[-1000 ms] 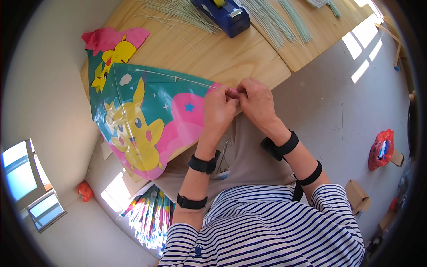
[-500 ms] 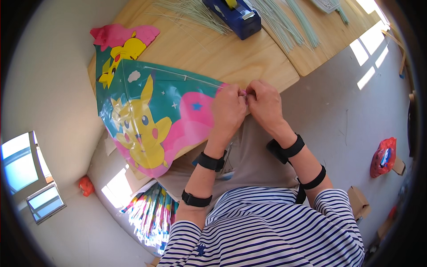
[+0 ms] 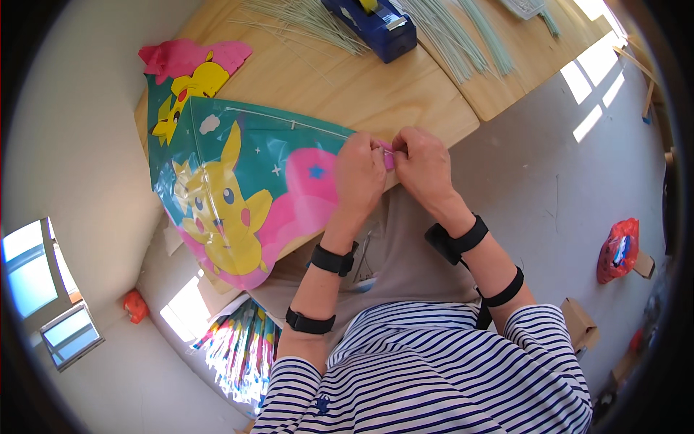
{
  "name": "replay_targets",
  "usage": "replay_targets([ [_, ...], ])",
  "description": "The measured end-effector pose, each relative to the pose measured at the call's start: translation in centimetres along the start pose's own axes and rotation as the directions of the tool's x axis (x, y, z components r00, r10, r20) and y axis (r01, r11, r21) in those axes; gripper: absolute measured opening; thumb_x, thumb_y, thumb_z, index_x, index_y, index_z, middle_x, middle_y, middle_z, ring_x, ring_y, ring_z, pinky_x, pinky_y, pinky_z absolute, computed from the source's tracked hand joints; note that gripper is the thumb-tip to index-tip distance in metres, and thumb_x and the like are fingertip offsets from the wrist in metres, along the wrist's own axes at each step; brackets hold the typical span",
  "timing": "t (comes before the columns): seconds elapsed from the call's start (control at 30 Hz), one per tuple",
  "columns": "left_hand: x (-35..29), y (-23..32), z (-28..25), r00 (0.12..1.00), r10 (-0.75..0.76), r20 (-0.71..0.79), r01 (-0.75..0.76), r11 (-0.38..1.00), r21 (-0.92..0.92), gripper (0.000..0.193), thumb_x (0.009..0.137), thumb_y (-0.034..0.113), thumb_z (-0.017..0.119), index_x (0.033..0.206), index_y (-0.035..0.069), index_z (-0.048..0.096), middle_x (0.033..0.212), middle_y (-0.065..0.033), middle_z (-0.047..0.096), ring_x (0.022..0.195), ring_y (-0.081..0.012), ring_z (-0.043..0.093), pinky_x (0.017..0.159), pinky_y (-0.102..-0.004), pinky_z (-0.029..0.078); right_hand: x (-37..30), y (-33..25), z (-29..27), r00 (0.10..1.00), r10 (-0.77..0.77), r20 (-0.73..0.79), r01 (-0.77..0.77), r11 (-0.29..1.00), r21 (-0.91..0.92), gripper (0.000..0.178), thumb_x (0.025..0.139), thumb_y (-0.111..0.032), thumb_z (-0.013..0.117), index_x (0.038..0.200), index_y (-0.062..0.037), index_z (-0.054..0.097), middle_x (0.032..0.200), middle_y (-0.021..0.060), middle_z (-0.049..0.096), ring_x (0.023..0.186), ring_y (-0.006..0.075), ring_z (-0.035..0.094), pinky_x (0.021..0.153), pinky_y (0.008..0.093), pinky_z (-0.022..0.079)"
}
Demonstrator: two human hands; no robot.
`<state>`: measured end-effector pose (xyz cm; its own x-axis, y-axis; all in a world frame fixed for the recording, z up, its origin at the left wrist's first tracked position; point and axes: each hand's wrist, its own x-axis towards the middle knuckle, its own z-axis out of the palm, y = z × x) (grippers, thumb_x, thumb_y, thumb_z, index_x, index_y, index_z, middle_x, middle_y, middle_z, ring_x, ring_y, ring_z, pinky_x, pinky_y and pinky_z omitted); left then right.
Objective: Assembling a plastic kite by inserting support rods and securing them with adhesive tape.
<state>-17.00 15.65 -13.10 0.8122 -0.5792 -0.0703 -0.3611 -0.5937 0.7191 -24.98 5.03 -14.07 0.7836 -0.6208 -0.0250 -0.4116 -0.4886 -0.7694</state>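
A thin plastic kite, green and pink with a yellow cartoon figure, lies over the table's near edge. Along its upper side runs a slim pale rod. At the kite's right corner, my left hand is closed in a pinch on the kite's edge, beside the rod's end. My right hand pinches the pink tip close by, its fingers almost meeting the left ones. Exactly what lies between the fingertips is partly hidden. Another kite with a similar print lies beneath, at the far left.
On the wooden table stand a blue tape dispenser and bundles of thin pale rods. A clear plastic box sits at the far right. Folded colourful kites are heaped below left; a red bag rests on the floor.
Both hands stay at the kite's right corner and have drawn slightly apart, so more of the pink tip shows between them. The whole view has shifted a little.
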Motion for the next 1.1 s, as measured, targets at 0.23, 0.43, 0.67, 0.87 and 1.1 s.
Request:
replay_targets([
  [0.23, 1.2, -1.6, -2.1, 0.994, 0.030, -0.106, -0.025, 0.999, 0.047, 0.012, 0.088, 0.011, 0.058, 0.085, 0.000, 0.060, 0.086, -0.0201, 0.063, 0.083, -0.0393, 0.062, 0.072, -0.0481, 0.048, 0.1, -0.1, -0.2, 1.000, -0.006, -0.001, 0.006, 1.000, -0.026, 0.006, 0.077, -0.005, 0.061, 0.081, -0.0062, 0.066, 0.085, 0.0148, 0.065, 0.083, 0.0373, 0.065, 0.073, 0.0462, 0.052],
  [0.43, 3.6, -4.0, -7.2, 0.978, 0.001, -0.206, 0.007, 0.999, 0.040, 0.012, 0.087, 0.009, 0.058, 0.083, -0.002, 0.061, 0.081, -0.0197, 0.065, 0.076, -0.0357, 0.064, 0.069, -0.0431, 0.049, 0.0, -0.4, -0.1, 1.000, -0.009, -0.009, 0.009, 1.000, -0.008, 0.007, 0.077, -0.005, 0.059, 0.080, -0.0057, 0.066, 0.084, 0.0141, 0.065, 0.082, 0.0365, 0.064, 0.072, 0.0454, 0.052],
  [0.67, 6.0, -6.8, -11.9, 0.977, -0.035, -0.209, 0.031, 0.999, -0.024, 0.009, 0.087, 0.007, 0.061, 0.086, -0.002, 0.062, 0.075, -0.0085, 0.063, 0.068, -0.0166, 0.060, 0.064, -0.0290, 0.048, 0.1, -0.5, -0.4, 0.999, 0.034, 0.021, -0.035, 0.999, 0.023, 0.007, 0.076, -0.004, 0.060, 0.080, -0.0047, 0.066, 0.083, 0.0144, 0.064, 0.082, 0.0360, 0.064, 0.071, 0.0455, 0.051],
  [0.87, 6.4, -7.6, -11.9, 0.984, -0.180, 0.010, 0.172, 0.922, -0.346, 0.007, 0.089, 0.007, 0.062, 0.087, 0.000, 0.062, 0.078, -0.0029, 0.062, 0.071, -0.0121, 0.061, 0.066, -0.0259, 0.050, 0.1, -1.1, -1.0, 1.000, 0.002, -0.006, -0.002, 1.000, 0.023, 0.006, 0.077, -0.003, 0.061, 0.080, -0.0024, 0.065, 0.083, 0.0156, 0.064, 0.081, 0.0354, 0.064, 0.070, 0.0440, 0.050],
  [1.1, 6.3, -7.9, -11.5, 0.986, -0.167, 0.010, 0.158, 0.908, -0.388, 0.008, 0.089, 0.007, 0.061, 0.088, 0.000, 0.062, 0.079, -0.0037, 0.063, 0.071, -0.0128, 0.063, 0.068, -0.0258, 0.051, 3.5, -6.1, 0.8, 0.983, -0.029, 0.183, -0.030, 0.950, 0.312, 0.006, 0.078, -0.005, 0.066, 0.075, 0.0001, 0.066, 0.072, 0.0182, 0.066, 0.070, 0.0328, 0.067, 0.065, 0.0418, 0.052],
])
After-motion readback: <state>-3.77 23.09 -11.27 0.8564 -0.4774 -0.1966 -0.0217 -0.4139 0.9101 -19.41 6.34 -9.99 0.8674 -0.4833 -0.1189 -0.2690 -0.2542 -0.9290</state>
